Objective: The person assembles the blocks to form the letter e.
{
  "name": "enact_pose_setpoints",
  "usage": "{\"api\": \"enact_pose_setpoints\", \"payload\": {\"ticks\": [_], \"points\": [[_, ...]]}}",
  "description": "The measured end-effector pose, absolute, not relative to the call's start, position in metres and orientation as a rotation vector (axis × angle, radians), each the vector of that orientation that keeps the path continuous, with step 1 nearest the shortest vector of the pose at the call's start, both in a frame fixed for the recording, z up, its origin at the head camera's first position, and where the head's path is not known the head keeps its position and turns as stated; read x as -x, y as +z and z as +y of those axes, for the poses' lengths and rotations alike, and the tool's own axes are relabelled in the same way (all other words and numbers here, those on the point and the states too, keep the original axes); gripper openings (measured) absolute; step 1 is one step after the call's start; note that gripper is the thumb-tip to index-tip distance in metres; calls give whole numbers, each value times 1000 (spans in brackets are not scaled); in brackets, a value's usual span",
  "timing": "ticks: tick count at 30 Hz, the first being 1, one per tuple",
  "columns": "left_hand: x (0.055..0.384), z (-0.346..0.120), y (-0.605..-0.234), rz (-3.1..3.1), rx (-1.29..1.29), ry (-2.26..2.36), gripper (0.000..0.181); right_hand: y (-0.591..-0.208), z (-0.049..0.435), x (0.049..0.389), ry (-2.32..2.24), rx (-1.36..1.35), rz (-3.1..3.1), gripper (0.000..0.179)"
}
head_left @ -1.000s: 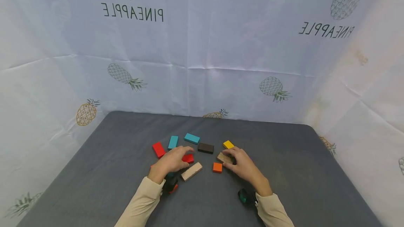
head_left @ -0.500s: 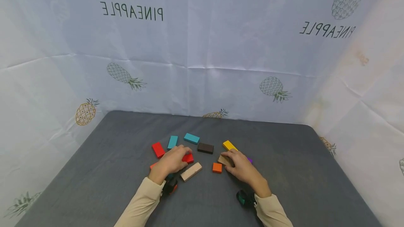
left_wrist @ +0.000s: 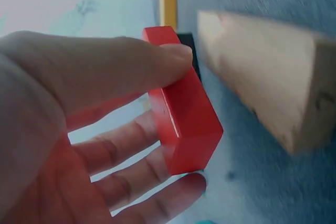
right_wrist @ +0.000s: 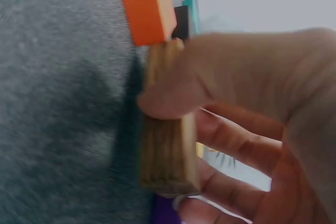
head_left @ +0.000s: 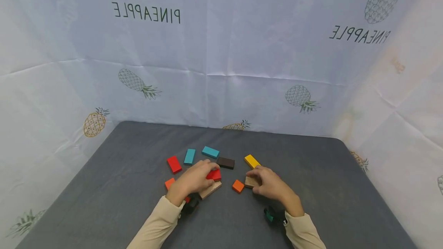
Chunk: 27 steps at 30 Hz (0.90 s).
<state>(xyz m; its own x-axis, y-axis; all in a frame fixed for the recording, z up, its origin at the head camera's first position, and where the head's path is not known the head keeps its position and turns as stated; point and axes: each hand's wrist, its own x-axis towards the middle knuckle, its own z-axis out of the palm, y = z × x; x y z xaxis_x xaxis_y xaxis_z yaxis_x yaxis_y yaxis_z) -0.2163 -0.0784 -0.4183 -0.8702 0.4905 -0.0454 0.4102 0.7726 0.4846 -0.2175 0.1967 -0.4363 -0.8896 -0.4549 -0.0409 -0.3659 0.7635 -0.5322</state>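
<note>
My left hand pinches a red wooden block between thumb and fingers; in the head view the block overlaps a pale wooden block lying on the table. In the left wrist view that pale block is just to the right of the red one. On the other side, my right hand grips a brown wood-grain block, thumb on one face and fingers behind it. Right by the far end of this brown block is an orange block, also seen left of it in the head view.
Behind the hands lie two teal blocks, a dark brown block and a yellow block. A red block and another orange block are at the left. A purple block is beyond the right hand. The grey table meets a patterned curtain.
The left hand has taken hold of the red block and shifted it right, over the pale block. The right hand has moved the brown block slightly right and nearer; the orange block beside it has turned.
</note>
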Motion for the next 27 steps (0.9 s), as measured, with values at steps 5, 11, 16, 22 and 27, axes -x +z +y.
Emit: {"api": "enact_pose_setpoints", "payload": {"ticks": [5,11,16,22,27], "points": [[212,-70,-416,2741,-781,669,40,-431,199,216,-786,656,2739,45],[207,-61,-414,2658,-841,598,39,-426,191,213,-803,783,2673,43],[203,-56,-414,2589,-864,584,39,-426,182,210,-866,877,2559,41],[201,-51,-414,2578,-876,555,37,-428,177,209,-892,917,2516,42],[200,-53,-416,2638,-838,473,36,-429,176,208,-872,889,2547,43]]}}
